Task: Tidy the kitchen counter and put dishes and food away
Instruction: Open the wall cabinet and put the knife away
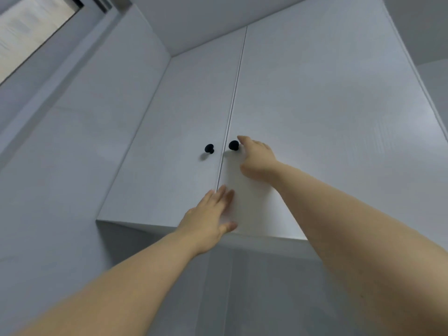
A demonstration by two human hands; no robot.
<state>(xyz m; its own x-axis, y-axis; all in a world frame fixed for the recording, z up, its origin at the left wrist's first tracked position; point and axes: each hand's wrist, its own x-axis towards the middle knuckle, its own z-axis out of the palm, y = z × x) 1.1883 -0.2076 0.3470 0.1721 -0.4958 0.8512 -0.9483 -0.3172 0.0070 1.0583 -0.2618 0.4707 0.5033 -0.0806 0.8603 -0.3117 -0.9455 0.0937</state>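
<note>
The white wall cabinet (315, 117) was closed. The right hand (258, 161) reached up with released, straight fingers (244, 141), tips just beside the black knob (234, 145) of the right door (339, 154). The left hand (208, 214) lay open, fingers (221, 195) flat near that door's lower edge, beside the seam

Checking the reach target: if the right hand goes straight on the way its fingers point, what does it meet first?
Most likely the black knob on the right cabinet door. The right hand points up-left at it from close beside; whether they touch is unclear.
</note>
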